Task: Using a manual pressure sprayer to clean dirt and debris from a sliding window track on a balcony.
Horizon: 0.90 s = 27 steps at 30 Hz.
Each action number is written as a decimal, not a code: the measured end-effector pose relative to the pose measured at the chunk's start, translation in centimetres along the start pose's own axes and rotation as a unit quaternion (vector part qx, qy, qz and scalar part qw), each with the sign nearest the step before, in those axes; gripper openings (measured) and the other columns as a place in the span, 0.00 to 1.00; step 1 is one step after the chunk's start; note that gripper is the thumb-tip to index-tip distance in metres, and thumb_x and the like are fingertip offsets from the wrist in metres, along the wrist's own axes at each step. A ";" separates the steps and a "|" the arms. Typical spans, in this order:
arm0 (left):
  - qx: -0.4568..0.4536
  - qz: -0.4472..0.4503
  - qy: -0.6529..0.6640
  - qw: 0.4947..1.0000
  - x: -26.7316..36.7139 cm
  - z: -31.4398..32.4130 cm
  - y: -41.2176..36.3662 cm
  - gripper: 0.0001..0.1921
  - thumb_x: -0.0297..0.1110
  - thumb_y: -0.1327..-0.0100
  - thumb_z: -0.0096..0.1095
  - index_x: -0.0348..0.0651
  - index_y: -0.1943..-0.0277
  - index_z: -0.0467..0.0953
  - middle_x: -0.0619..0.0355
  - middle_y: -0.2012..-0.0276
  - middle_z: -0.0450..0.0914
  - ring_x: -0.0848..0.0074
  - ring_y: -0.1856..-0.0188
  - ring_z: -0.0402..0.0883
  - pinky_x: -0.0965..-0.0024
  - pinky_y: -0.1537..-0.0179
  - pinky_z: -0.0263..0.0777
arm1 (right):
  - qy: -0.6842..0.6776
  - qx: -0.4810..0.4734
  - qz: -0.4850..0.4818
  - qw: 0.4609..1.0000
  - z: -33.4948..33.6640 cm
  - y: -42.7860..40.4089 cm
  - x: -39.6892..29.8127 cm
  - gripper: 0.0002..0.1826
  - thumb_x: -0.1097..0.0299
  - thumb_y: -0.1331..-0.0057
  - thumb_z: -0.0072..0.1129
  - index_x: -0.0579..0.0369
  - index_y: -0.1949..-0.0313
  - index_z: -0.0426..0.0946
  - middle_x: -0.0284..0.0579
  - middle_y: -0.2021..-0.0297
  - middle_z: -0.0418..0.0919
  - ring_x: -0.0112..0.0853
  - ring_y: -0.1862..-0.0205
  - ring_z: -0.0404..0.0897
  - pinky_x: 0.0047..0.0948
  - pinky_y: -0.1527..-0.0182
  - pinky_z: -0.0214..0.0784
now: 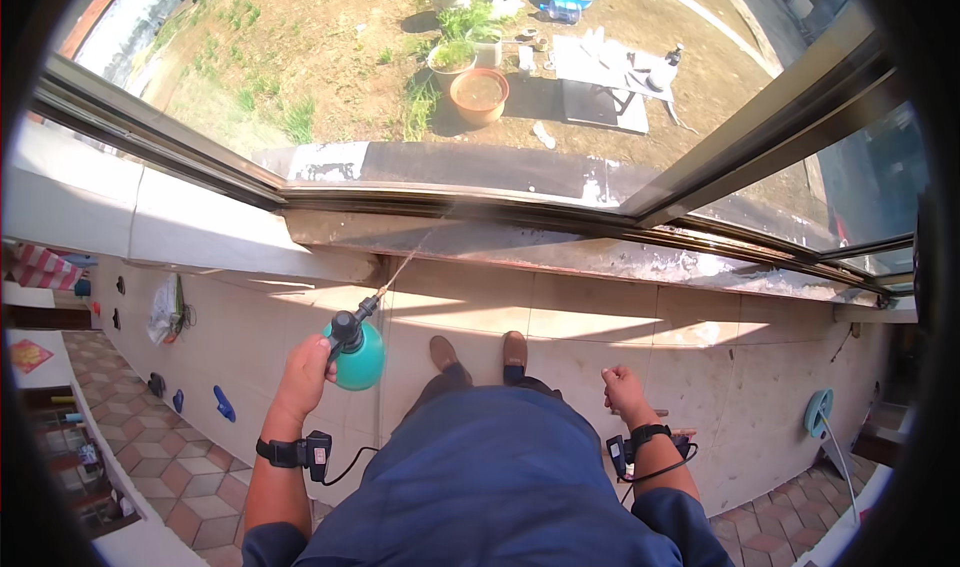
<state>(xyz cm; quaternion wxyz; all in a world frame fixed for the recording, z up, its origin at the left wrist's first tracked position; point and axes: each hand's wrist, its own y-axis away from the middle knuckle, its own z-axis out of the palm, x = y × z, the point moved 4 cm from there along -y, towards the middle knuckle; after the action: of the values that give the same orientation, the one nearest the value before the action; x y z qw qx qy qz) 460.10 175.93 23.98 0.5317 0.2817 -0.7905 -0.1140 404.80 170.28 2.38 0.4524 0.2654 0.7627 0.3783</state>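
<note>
A green pump spray bottle (361, 358) with a black head is gripped in my left hand (309, 375), out in front of me. From its brass-coloured nozzle (381, 291) a thin jet of liquid runs up and to the right, reaching the lower track of the sliding window (450, 205). My right hand (624, 394) hangs at the other side of my body, fingers curled inward, and I see nothing in it. Each wrist wears a black strap with a small cabled box.
Below the window runs a worn stone sill (510, 240). Shoes (223, 403) and a plastic bag (162, 308) lie on the tiled floor at left. A turquoise round object with a pole (817, 412) stands at right. Outside the glass are flowerpots (480, 95) and a low table (592, 64).
</note>
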 end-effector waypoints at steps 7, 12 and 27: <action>0.038 -0.033 -0.016 0.999 -0.5 0.3 -1.3 0.20 0.44 0.24 0.43 0.35 0.63 0.74 0.59 0.76 0.74 0.78 0.76 0.73 0.71 0.71 0.71 | -0.113 0.069 0.087 0.987 -4.7 2.0 6.6 0.15 0.57 0.28 0.54 0.56 0.54 0.72 0.39 0.79 0.73 0.29 0.84 0.73 0.28 0.82 0.63; 0.022 -0.054 -0.030 0.998 0.5 1.3 -2.2 0.20 0.45 0.24 0.44 0.37 0.63 0.75 0.60 0.77 0.74 0.79 0.76 0.73 0.72 0.71 0.71 | -0.175 0.108 0.065 0.976 -6.9 2.5 6.8 0.14 0.57 0.28 0.53 0.55 0.54 0.70 0.37 0.81 0.71 0.27 0.85 0.72 0.27 0.83 0.61; -0.051 -0.030 -0.033 0.998 1.1 2.5 -6.0 0.18 0.46 0.25 0.47 0.39 0.64 0.74 0.62 0.75 0.73 0.81 0.75 0.71 0.74 0.71 0.71 | -0.226 0.112 0.074 0.965 1.2 5.8 7.0 0.12 0.60 0.29 0.55 0.55 0.55 0.71 0.38 0.80 0.73 0.28 0.85 0.72 0.26 0.84 0.62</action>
<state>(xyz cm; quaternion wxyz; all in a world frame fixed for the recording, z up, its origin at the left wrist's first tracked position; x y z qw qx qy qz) 459.47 170.17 20.91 0.5153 0.2743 -0.7919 -0.1795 403.05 179.24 3.39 0.5511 0.4493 0.6561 0.2529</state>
